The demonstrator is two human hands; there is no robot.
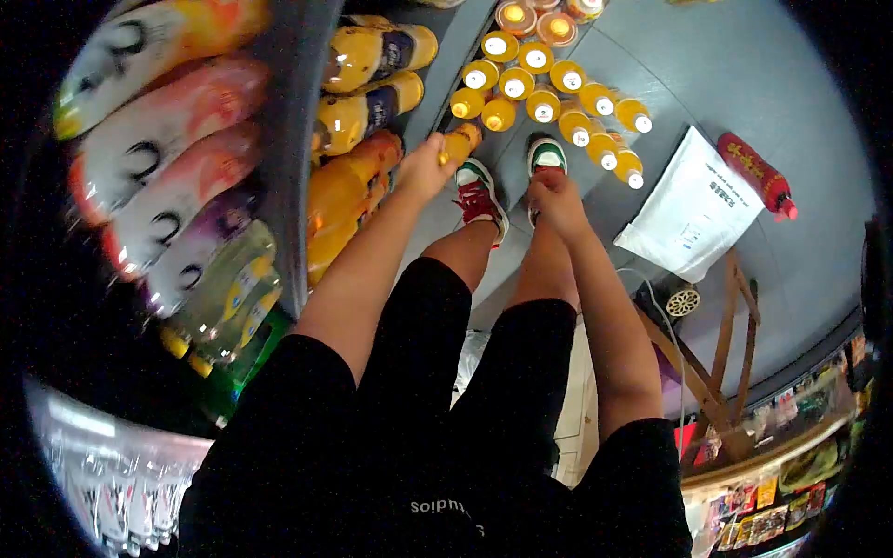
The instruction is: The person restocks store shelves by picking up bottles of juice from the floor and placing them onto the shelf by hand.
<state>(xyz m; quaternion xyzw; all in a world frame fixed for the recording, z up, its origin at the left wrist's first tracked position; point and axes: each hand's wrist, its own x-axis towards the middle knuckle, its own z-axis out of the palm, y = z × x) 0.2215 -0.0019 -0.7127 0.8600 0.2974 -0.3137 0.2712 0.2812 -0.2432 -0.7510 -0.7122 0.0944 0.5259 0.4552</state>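
My left hand (426, 169) is closed around a small bottle of orange drink (461, 143), held tilted above the floor by my left shoe. Beside it is a shelf where similar orange bottles (372, 112) lie on their sides. My right hand (558, 200) hangs in front of my right shin with its fingers curled in. Whatever it may hold is hidden. Ahead of my shoes, several yellow-orange drink bottles (542, 105) with mostly white caps stand grouped on the grey floor.
A white plastic parcel (696, 206) lies on the floor at right, with a red bottle (755, 172) against it. Wooden legs (721, 358) and a cable are nearer me. Larger bottles (153, 163) fill the left shelf; packaged goods (772, 507) line the lower right.
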